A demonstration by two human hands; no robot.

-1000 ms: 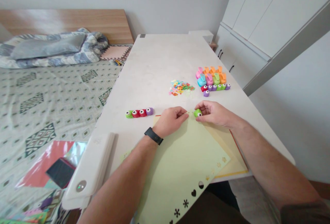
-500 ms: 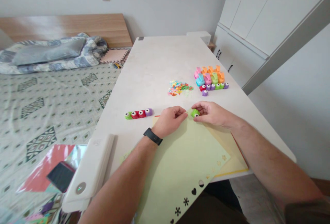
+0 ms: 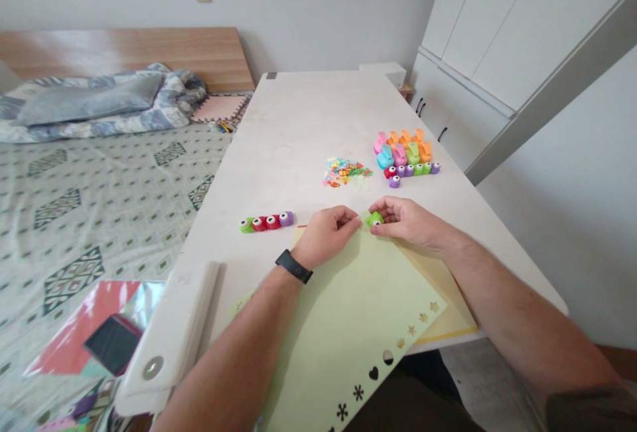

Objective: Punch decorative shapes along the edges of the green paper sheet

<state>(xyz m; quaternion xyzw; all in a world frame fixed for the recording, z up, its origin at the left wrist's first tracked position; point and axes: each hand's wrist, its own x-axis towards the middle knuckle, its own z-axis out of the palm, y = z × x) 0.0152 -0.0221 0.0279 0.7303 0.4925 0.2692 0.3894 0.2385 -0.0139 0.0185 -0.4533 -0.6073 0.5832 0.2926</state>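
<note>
A pale green sheet of paper (image 3: 353, 306) lies slanted toward me, with a row of shaped holes along its lower right edge. My left hand (image 3: 332, 233) pinches the sheet near its far corner. Beside it, my right hand (image 3: 405, 221) is closed round a small green craft punch (image 3: 375, 219), which sits at that same corner. Under the sheet are yellow papers (image 3: 442, 292). To the left stands a short row of small punches in green, red and purple (image 3: 267, 221).
Loose paper cutouts (image 3: 346, 172) lie in a pile beyond my hands. Several larger and smaller punches (image 3: 405, 153) are grouped at the right. A long white device (image 3: 184, 332) stands along the table's left edge, beside a bed (image 3: 124, 206) with a dark phone-like object (image 3: 113, 344).
The view has shifted very slightly. Both hands keep nearly the same place, with the green punch still at the paper's corner.
</note>
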